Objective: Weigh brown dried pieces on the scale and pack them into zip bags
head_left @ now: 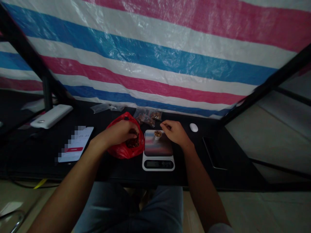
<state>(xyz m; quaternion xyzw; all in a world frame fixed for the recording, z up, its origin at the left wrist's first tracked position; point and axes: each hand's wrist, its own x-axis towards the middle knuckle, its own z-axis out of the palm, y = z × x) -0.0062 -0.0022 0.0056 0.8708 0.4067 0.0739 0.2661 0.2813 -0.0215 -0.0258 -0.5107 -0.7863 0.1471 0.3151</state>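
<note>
**White cup [157, 137] of nuts [157, 133] on a digital kitchen scale [158, 165]**

The cup stands toward the back of the scale's platform. The right hand [176, 133] is just beside it, fingers pinched together near the rim; whether they grip anything, I cannot tell. The left hand [119, 132] is clenched around dark brown pieces [133, 142] in a red plastic bag [121, 150]. Small clear packets [148, 117] lie behind on a black table [116, 171], with a white power bank [51, 116] farther left.
</note>
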